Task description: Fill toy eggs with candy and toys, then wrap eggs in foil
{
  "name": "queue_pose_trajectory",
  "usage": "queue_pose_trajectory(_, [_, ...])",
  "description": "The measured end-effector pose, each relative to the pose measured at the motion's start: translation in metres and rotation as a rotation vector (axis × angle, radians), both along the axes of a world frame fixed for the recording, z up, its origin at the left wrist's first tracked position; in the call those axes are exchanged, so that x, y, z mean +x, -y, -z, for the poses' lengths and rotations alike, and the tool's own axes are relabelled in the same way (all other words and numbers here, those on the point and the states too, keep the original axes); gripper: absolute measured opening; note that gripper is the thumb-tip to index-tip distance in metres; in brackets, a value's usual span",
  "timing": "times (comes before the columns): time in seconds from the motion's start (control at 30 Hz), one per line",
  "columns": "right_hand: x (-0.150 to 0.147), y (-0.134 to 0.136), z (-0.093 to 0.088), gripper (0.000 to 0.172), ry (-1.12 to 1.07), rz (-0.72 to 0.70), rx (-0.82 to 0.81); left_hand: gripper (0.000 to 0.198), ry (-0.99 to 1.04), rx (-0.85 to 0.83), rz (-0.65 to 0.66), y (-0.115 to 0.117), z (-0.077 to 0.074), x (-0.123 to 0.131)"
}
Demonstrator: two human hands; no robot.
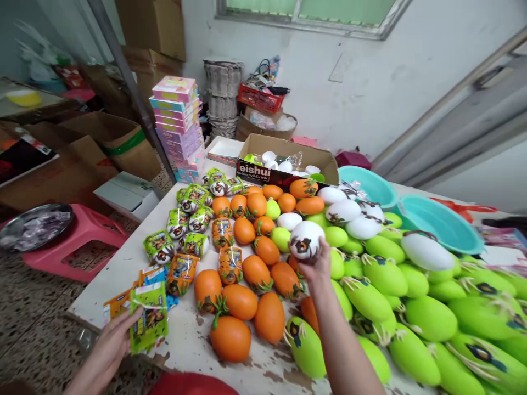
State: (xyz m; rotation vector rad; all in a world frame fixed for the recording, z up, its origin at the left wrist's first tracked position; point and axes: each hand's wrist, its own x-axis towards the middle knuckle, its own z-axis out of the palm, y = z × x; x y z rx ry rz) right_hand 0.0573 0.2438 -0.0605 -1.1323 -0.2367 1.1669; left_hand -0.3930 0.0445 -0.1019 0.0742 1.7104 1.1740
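Note:
My left hand [115,340] pinches a flat green printed wrapper [149,318] at the table's front left corner. Beneath and behind it lie blue and orange wrappers [121,302]. Out over the middle of the table, my right hand [319,266] is closed around a white plastic egg [307,239] with a dark brown and orange pattern. Orange eggs [239,302] with green strands lie between my hands. To the right of my right arm, lime green eggs [370,299] with pale strands are piled. Several wrapped eggs [195,197] sit at the left edge.
Behind the eggs stands a cardboard box [288,145] holding white and green shells. Two turquoise basins [442,225] sit at the back right. Stacked pink and purple boxes [179,129] rise at the far left corner, near a metal pole [135,88]. A pink stool [80,241] stands left of the table.

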Motion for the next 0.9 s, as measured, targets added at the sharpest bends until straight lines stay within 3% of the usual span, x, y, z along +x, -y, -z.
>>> queue_pose_trajectory(0.17, [-0.057,0.081,0.008,0.043,-0.286,-0.274,-0.08,0.034,0.074,0.155,0.229,-0.044,-0.034,0.039])
queue_pose_trajectory(0.3, [-0.092,0.121,0.016,0.034,-0.294,-0.471,-0.238,0.033,0.257,0.319,0.486,-0.071,-0.064,0.07])
queue_pose_trajectory(0.43, [-0.116,0.152,0.019,0.031,-0.244,-0.746,-0.23,0.028,0.365,0.338,0.616,-0.085,-0.085,0.081])
queue_pose_trajectory(0.6, [-0.133,0.174,0.019,0.051,-0.309,-0.933,-0.226,0.037,0.346,0.296,0.876,-0.088,-0.089,0.068])
queue_pose_trajectory(0.7, [-0.142,0.179,0.017,0.06,-0.309,-1.029,-0.183,0.04,0.288,0.23,0.936,-0.082,-0.085,0.062])
queue_pose_trajectory(0.9, [-0.155,0.18,0.007,0.082,-0.101,-1.276,0.029,0.035,0.169,0.182,1.138,-0.075,-0.089,0.069])
